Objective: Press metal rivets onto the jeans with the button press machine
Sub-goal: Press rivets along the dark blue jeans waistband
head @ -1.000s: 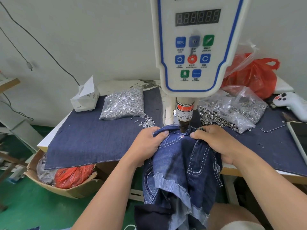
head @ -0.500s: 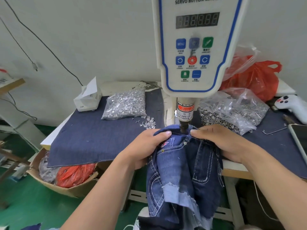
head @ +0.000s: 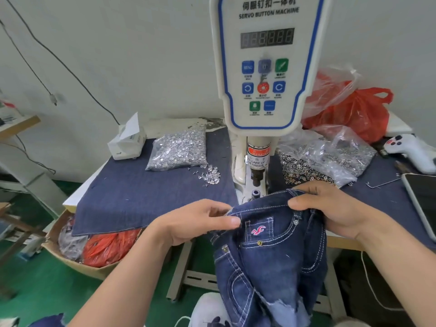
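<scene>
Jeans [head: 271, 246]: held up in front of the counter edge, waistband uppermost, legs hanging toward the floor; just short of the press point, not under it.
Left hand [head: 200, 223]: thumb and fingers pinch the waistband's left end.
Right hand [head: 330, 208]: fingers curled over the waistband's right part, thumb on the front face.
Button press machine [head: 266, 67]: upright at the counter's back; punch [head: 256, 178] raised, lower die [head: 255, 193] exposed beneath it.
Key relation: the die lies just beyond the waistband, between the two hands; the waistband's long axis runs left to right across it. Neither hand is clearly nearer to the die.
Judged next need: advance the waistband over the die, fingers clear of the punch.
Counter [head: 146, 192]: covered with denim cloth; bag of rivets [head: 179, 149] at left, loose rivets [head: 210, 177] beside the machine, further bags at right.
Room: pale wall, green floor.
</scene>
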`<state>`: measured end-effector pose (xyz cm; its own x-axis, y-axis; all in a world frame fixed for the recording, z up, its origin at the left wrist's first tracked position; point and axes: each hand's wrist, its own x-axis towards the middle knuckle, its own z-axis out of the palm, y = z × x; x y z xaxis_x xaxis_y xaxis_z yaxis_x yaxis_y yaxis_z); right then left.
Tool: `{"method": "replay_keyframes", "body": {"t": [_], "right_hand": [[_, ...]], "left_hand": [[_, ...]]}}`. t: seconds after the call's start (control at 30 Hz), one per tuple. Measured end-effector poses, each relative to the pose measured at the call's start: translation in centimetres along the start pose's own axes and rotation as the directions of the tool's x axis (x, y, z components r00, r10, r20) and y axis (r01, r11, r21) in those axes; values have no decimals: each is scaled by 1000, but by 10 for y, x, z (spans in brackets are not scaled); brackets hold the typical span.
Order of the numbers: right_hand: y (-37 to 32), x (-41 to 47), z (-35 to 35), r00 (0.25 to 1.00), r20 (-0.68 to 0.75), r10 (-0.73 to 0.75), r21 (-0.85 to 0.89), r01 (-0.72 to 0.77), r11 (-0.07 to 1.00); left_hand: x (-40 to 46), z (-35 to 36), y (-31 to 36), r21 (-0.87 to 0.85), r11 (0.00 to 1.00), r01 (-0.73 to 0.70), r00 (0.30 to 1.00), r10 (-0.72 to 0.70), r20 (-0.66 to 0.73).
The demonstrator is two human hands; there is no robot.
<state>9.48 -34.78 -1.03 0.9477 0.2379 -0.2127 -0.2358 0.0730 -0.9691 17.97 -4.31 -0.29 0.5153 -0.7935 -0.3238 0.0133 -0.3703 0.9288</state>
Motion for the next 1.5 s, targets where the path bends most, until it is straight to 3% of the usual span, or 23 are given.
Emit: {"method": "replay_keyframes", "body": {"t": [0.17, 0.3, 0.47, 0.53, 0.6, 0.63, 0.7, 0.77, 1.0, 1.1, 1.17, 1.27, 1.5], "right_hand": [[-2, -7, -3, 998, -69, -3, -123, -5, 992], [-7, -8, -2, 994, -108, -17, -335, -21, 942], [-14, -2, -5, 964, -236, -119, -636, -61, 770], [-14, 2, -13, 864, -399, -307, -777, -141, 614], [-9, 6, -24, 717, -482, -504, -874, -359, 327], [-5, 9, -29, 689, -494, -531, -865, -454, 215], [3, 14, -34, 709, -527, -469, -829, -551, 98], [9, 17, -36, 732, -531, -427, -823, -566, 52], [9, 20, -31, 742, -506, -440, -833, -553, 24], [5, 20, -30, 711, -508, -486, -844, -525, 113], [2, 22, -26, 741, -490, -460, -868, -464, 178], [2, 27, -20, 799, -473, -371, -881, -438, 180], [2, 36, -21, 770, -507, -388, -862, -447, 240]], "left_hand": [[-1, -5, -7, 22, 999, -45, 997, 46, -64], [2, -3, -11, -156, 978, -141, 985, 122, -123], [10, -1, -12, -272, 949, -159, 984, 129, -122], [14, -1, -13, -355, 926, -127, 989, 91, -118], [17, -2, -15, -434, 895, -102, 993, 66, -97], [19, -1, -16, -456, 885, -98, 994, 64, -91], [21, -2, -17, -475, 874, -98, 994, 66, -85], [24, -2, -17, -483, 871, -91, 995, 62, -75], [20, -6, -18, -506, 859, -77, 997, 54, -60], [19, -9, -13, -487, 868, -93, 996, 85, -40], [19, -11, -9, -454, 884, -107, 994, 109, -21], [18, -11, 0, -399, 910, -115, 992, 125, -1], [23, -11, 5, -294, 947, -128, 989, 99, -113]]}}
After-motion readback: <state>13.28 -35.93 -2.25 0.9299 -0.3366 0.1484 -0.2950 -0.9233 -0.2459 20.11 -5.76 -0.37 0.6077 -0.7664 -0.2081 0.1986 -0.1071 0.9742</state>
